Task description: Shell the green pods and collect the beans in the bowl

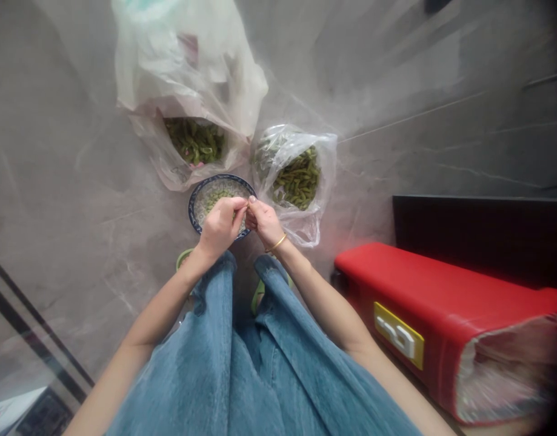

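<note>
Meeting over the blue-rimmed plate (191, 209) near the frame's centre, the left hand (218, 224) and right hand (265, 222) are pinched at fingertips; what is grasped cannot be told.

1. Red container (410, 272), near right; yellow badge (382, 313) with white marking on side, clear liner (496, 375) at open end.
2. Black panel (482, 236), right, beyond container.
3. Grey veined floor (73, 157).
4. Dark parallel strips (33, 339), left.
5. White-and-dark box (17, 404), near left, partly cut off.
</note>
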{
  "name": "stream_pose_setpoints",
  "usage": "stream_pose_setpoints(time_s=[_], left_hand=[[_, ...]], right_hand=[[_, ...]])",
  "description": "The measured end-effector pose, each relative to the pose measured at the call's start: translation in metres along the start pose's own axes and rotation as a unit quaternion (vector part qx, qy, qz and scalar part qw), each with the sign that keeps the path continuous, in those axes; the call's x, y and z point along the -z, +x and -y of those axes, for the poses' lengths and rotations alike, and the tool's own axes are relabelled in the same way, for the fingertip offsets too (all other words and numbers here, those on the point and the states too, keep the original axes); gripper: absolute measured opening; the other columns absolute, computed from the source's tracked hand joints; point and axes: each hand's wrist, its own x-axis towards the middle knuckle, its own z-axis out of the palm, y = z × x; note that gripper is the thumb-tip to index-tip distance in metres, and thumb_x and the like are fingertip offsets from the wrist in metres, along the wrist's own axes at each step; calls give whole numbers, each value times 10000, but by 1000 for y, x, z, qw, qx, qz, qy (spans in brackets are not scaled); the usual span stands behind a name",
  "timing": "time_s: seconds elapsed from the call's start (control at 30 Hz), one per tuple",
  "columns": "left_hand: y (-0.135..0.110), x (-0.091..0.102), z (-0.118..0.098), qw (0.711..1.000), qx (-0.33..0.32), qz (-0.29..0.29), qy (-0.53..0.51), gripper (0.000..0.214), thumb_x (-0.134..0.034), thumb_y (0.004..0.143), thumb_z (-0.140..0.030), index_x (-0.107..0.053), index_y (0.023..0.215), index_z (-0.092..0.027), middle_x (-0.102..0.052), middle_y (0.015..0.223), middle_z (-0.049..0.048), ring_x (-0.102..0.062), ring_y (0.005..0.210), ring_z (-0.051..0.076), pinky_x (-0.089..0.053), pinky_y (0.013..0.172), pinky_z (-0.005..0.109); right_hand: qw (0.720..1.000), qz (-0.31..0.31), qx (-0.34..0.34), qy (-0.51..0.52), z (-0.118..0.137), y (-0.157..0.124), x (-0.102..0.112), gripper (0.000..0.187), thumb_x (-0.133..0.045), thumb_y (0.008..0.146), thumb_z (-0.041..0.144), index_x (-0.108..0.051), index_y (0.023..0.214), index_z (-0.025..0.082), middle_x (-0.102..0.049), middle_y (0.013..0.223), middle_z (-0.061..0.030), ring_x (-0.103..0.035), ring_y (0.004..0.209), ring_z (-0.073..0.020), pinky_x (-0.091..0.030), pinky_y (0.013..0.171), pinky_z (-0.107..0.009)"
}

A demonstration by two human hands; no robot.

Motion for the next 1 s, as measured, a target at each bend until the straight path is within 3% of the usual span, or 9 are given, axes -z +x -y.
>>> stream_pose_setpoints(time_s=[0.3,0.4,0.57,0.73,0.83,0.93,1.0], left_hand=[[-1,-3,-3,998,57,-22,2,77,-548,906,-216,-505,959,-182,-641,835,21,-650,785,107,-530,726,215],[1,0,-1,997,71,-14,-26,162,-568,898,-232,-509,1040,-178,-670,890,32,-677,850,122,-540,780,230],[7,6,1,992,74,49,-93,368,-580,894,-224,-439,1233,-194,-714,969,24,-692,933,116,-533,908,254],[6,6,3,976,150,59,-146,474,-609,876,-333,-375,1267,-201,-695,916,16,-698,839,119,-558,796,239],[6,8,6,983,94,77,-140,467,-574,896,-329,-342,1276,-188,-659,913,30,-682,785,120,-557,753,242],[7,13,7,989,-19,98,-106,370,-456,942,-232,-328,1286,-182,-633,1047,87,-674,895,145,-548,838,291],[7,17,4,989,-54,100,-99,372,-434,938,-189,-324,1293,-183,-614,1100,106,-657,965,164,-542,865,316]], right_hand=[[999,30,21,-31,8,0,-1,552,-643,679,693,-394,614,205,-214,494,101,-172,443,-47,-159,424,-226],[999,30,9,-7,9,0,-2,556,-663,676,676,-382,594,203,-187,490,104,-147,436,-43,-136,418,-225],[1000,-1,-19,22,12,-1,-5,568,-621,738,659,-316,567,211,-167,479,99,-144,428,-48,-131,411,-230],[998,4,-63,28,18,-4,-8,557,-592,792,618,-280,567,215,-156,467,99,-144,417,-53,-133,403,-225],[991,48,-115,42,21,-6,-6,552,-578,822,582,-261,559,214,-150,463,102,-140,410,-49,-125,393,-215],[976,122,-173,40,25,-8,0,545,-582,840,531,-257,544,209,-155,464,106,-131,406,-39,-109,388,-201],[968,162,-187,33,29,-11,4,547,-599,830,523,-264,536,205,-170,457,108,-143,407,-35,-114,393,-194]])
